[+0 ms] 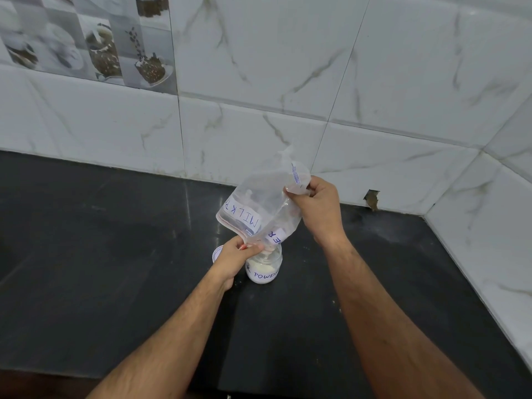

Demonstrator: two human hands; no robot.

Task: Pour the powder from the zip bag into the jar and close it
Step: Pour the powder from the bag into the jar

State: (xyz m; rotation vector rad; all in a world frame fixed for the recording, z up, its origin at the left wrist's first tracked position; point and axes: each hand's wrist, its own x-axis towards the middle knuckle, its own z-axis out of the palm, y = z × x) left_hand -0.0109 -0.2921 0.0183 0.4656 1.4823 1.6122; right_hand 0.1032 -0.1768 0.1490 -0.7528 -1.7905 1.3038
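A clear zip bag (259, 203) with a "MILK" label hangs upside down over a small glass jar (264, 269) on the black counter. My left hand (234, 260) pinches the bag's zip mouth right at the jar's opening. My right hand (316, 205) grips the bag's raised bottom corner. The bag looks almost drained, with a little powder near its mouth. White powder fills the jar's lower part, and its label reads "POWDER". A white lid (216, 252) lies on the counter just left of the jar, partly hidden behind my left hand.
The black counter (115, 254) meets a white marble-tiled wall (288, 96) behind and another on the right. A small hole (372, 198) shows in the back wall tile near the corner. A few powder specks lie beside the jar.
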